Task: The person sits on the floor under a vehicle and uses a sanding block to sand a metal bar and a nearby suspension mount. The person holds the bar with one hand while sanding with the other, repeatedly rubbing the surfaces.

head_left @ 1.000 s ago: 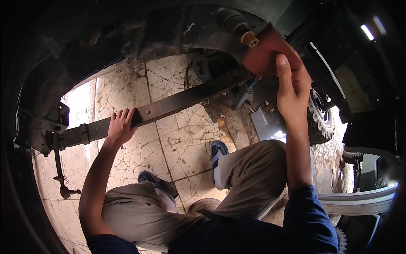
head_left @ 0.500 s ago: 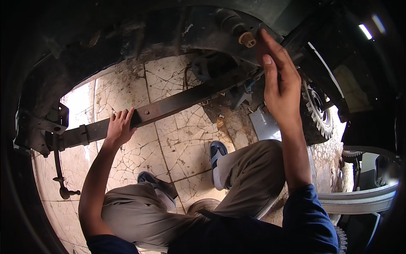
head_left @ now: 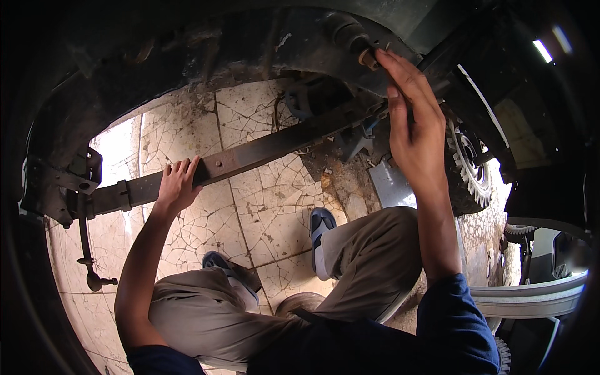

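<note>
I crouch under a vehicle's dark wheel arch. My left hand (head_left: 177,185) grips the long rusty leaf spring (head_left: 262,147) that runs from the left bracket up toward the axle. My right hand (head_left: 414,128) is raised with fingers straight and apart, its fingertips touching a small tan bolt end (head_left: 369,59) on the dark underbody. It holds nothing.
A hanging shackle rod (head_left: 87,250) dangles at the left bracket (head_left: 59,181). A toothed gear-like part (head_left: 469,169) sits right of my right hand. Cracked stone floor (head_left: 262,212) lies below, with my knees and blue sandals (head_left: 322,225) on it. A grey plate (head_left: 394,187) lies near.
My right hand let go of a reddish-brown piece it was cupping at the underbody, opened, and now reaches with straight fingers to the bolt end. My left hand stayed on the leaf spring.
</note>
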`<state>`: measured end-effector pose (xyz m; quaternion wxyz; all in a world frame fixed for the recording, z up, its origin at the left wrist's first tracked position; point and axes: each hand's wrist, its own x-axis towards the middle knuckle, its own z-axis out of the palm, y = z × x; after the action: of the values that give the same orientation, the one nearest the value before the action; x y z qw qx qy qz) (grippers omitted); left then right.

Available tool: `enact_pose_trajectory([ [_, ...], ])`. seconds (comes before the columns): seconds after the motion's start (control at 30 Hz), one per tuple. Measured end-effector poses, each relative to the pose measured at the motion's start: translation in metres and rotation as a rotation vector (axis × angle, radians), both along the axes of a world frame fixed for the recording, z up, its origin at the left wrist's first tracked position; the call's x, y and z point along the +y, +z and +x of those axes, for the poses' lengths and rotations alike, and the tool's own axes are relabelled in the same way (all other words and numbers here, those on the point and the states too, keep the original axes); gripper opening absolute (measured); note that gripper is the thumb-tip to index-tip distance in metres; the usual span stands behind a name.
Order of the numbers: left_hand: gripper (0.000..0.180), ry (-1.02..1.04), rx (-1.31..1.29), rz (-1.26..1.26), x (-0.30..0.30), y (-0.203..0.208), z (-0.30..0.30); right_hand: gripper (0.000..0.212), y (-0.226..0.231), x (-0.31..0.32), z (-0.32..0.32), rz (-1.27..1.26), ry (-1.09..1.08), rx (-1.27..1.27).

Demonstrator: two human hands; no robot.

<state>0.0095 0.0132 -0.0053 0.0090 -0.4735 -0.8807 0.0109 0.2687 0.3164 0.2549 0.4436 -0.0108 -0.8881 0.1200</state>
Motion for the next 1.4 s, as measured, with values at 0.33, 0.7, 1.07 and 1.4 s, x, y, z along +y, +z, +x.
enact_pose_trajectory([
  [0.33,0.083,0.01,-0.035,-0.025,0.001,0.006,0.002,0.043,0.001,-0.003,-0.001,-0.106,-0.02,-0.015],
  [0.7,0.082,0.009,-0.039,-0.031,0.002,0.007,0.002,0.034,-0.005,0.01,-0.003,-0.166,0.128,0.141],
  [1.07,0.082,-0.009,-0.032,-0.006,0.002,0.006,0.002,0.033,0.008,0.007,0.008,-0.079,0.048,0.032],
  [1.4,0.082,-0.008,-0.028,-0.006,0.002,0.005,0.001,0.038,0.008,0.005,0.009,-0.159,0.056,0.017],
])
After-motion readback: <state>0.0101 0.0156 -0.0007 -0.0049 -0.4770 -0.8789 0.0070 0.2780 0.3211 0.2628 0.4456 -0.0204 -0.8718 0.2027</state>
